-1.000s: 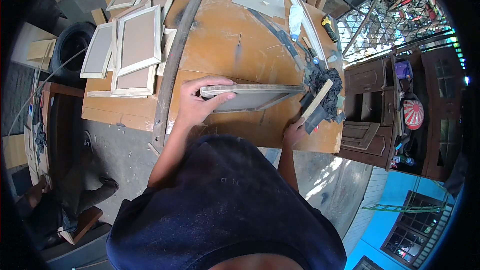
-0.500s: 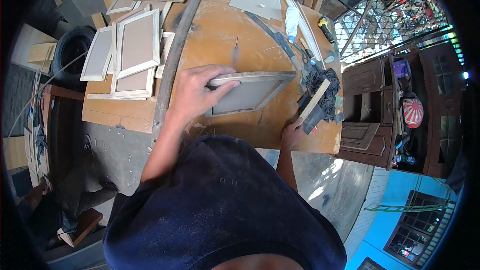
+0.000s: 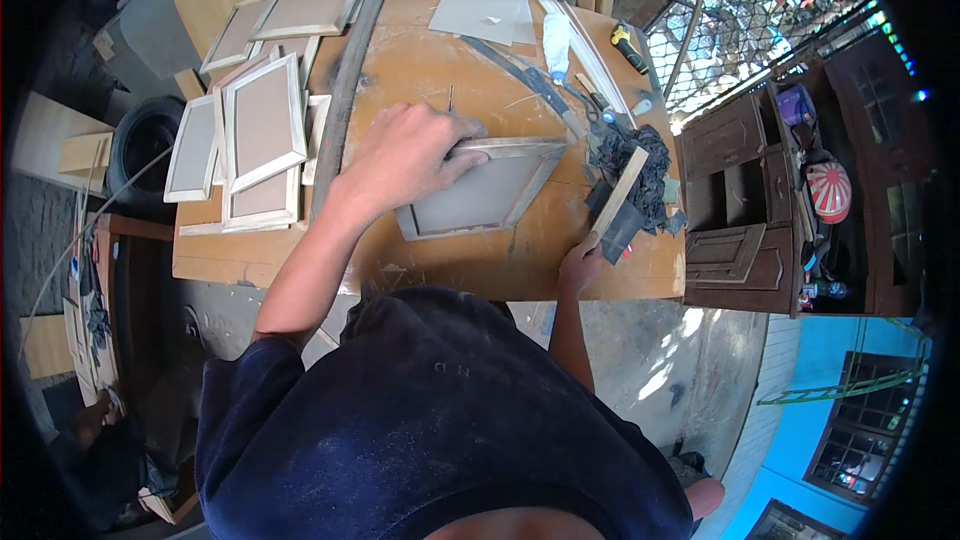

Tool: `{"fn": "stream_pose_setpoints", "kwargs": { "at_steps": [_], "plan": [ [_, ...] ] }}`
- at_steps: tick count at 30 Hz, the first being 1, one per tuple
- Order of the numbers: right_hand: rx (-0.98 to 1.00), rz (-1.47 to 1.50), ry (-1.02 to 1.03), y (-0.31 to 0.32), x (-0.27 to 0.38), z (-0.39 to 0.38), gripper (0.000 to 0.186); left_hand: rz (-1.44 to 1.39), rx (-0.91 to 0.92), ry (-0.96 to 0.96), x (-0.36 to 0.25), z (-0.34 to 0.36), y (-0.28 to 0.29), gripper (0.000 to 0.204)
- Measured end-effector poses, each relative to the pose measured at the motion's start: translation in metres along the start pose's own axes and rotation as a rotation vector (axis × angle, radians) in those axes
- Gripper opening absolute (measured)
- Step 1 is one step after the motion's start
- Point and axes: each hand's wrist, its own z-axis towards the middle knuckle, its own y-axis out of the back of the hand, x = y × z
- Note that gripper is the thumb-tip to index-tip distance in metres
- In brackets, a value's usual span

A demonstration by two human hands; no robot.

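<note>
My left hand pinches the top rail of a wooden picture frame, fingers behind and thumb in front. The frame stands tilted on the orange-brown tabletop, its grey panel facing me. Lower right, my right hand is closed around the near end of a pale wooden strip. A dark, flat sheet, perhaps sandpaper, lies against that strip; whether my fingers also hold it cannot be made out. Just beyond is a crumpled heap of black cloth or plastic.
More framed panels are piled at left, beside a dark wooden bar crossing the tabletop. A white bottle, yellow-black tool and grey sheets lie farther back. A brown cabinet stands right.
The head view has shifted slightly. My left hand sits more over the frame's top rail, and more of the frame's lower edge shows. My right hand keeps its grip on the strip.
</note>
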Motion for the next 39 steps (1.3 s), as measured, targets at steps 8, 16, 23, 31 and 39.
{"fn": "stream_pose_setpoints", "kwargs": {
  "at_steps": [8,16,23,31,39],
  "plan": [
    [-0.057,-0.039,0.067,0.0,0.01,-0.006,0.048,0.055,0.033,-0.079,-0.015,0.034,-0.015,0.025],
    [-0.054,0.039,0.038,-0.003,0.011,-0.006,0.051,0.016,0.065,-0.111,-0.018,0.045,-0.015,0.025],
    [-0.035,0.037,0.06,0.0,0.008,-0.002,0.053,-0.203,0.174,-0.052,0.009,0.024,0.005,0.04],
    [0.075,0.079,-0.001,-0.003,-0.002,0.002,0.049,-0.369,0.154,0.259,0.067,-0.039,0.027,0.039],
    [0.18,0.192,-0.018,0.004,0.009,-0.002,0.049,-0.866,-0.472,0.621,0.07,-0.094,-0.048,0.032]
  ]
}}
